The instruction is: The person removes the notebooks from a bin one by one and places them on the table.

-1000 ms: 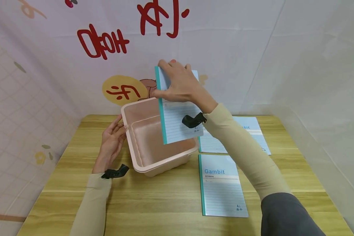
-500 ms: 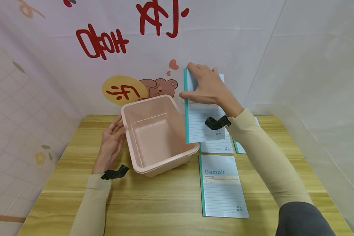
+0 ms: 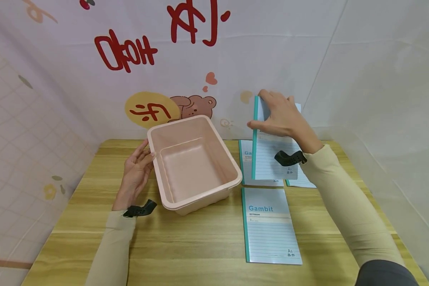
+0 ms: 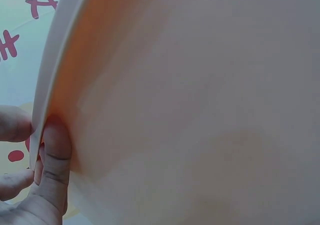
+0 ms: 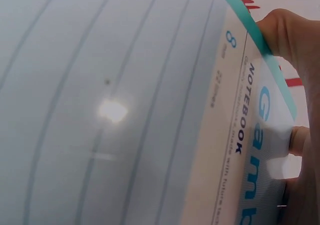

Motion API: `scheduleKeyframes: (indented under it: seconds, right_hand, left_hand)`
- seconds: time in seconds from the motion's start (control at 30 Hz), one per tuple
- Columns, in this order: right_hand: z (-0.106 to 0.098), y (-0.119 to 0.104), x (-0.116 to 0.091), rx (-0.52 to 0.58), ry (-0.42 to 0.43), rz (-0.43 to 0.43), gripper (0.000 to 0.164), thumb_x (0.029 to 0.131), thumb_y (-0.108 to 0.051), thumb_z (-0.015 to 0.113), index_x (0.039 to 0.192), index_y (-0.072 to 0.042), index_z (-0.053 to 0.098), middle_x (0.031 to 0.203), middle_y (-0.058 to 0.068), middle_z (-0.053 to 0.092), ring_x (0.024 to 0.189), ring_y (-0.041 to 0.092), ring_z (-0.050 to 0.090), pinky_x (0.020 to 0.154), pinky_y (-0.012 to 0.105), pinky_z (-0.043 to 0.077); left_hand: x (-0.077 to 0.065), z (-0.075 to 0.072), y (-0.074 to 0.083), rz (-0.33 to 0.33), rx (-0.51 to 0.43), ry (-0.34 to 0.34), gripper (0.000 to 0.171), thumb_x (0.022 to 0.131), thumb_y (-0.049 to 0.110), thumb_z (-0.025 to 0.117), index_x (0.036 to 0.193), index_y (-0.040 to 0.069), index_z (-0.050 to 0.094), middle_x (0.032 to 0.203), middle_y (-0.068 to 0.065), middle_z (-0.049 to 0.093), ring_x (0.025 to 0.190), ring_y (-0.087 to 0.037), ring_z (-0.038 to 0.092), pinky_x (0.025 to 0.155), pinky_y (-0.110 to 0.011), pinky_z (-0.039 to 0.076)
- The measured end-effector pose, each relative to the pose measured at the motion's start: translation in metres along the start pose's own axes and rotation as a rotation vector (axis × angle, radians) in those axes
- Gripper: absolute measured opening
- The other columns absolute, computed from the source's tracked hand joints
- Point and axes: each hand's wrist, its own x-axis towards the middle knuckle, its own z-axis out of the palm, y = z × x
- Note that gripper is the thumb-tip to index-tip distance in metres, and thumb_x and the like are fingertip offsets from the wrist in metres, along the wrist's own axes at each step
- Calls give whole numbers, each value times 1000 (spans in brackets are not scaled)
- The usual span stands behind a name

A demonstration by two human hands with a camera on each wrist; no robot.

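In the head view my right hand (image 3: 281, 118) grips a light-blue notebook (image 3: 266, 163) with a teal spine, held upright above the table's back right. Its ruled cover and "NOTEBOOK" lettering fill much of the right wrist view, thumb and fingers at its edges. A pale pink plastic bin (image 3: 191, 167) stands left of it, turned at a slight angle, with nothing inside. My left hand (image 3: 136, 174) pinches the bin's left rim; the left wrist view shows thumb and fingers on either side of that rim (image 4: 55, 80).
Matching notebooks lie flat: one near the front (image 3: 271, 234), one behind it (image 3: 246, 163), and one at the back right (image 3: 301, 182), these last two partly hidden by the held notebook. The wooden table (image 3: 186, 254) meets a printed white sheet (image 3: 271, 47) behind.
My right hand has carried the notebook rightward from over the bin to above the notebooks at the back, dipping slightly at the end. The left hand and bin have stayed put.
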Motion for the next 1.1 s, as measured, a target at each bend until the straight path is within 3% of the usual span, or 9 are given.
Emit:
scheduleKeyframes:
  seconds: [0.37,0.6,0.83,1.0,1.1]
  right_hand:
    - [16,36,-37,-25,-69,80,69,82,-57,72,128,-11,50,102,12,58,97,31,51,78,48,30]
    - [26,51,-63,-36,-142,118,73,83,-56,72,133,-9,48,109,14,61,101,32,53,81,52,32]
    - [36,66,-84,-59,-168,140,71,83,-56,74,131,-11,48,108,13,63,101,32,54,78,46,29]
    - [44,75,-101,-60,-181,145,69,83,-54,75,129,-10,48,115,16,63,109,36,55,82,51,33]
    - [49,81,-114,-65,-195,143,76,84,-54,75,136,-7,47,129,21,62,119,40,54,83,54,34]
  left_hand:
    - [0,-1,0,6,-38,-23,77,98,-6,62,163,6,23,114,-7,55,91,-8,65,80,-16,60]
    - [0,-1,0,11,-31,-25,76,98,-7,61,163,5,23,109,-4,57,89,-9,65,76,-15,59]
    - [0,-1,1,13,-23,-15,75,98,-7,61,163,5,24,108,-3,57,88,-8,64,75,-14,59]
    - [0,0,1,5,-29,-16,75,99,-8,59,163,6,23,110,-4,55,88,-8,65,76,-15,59]
    - [0,0,1,-1,-17,-15,75,99,-7,60,163,6,24,115,-7,54,93,-9,65,80,-15,60]
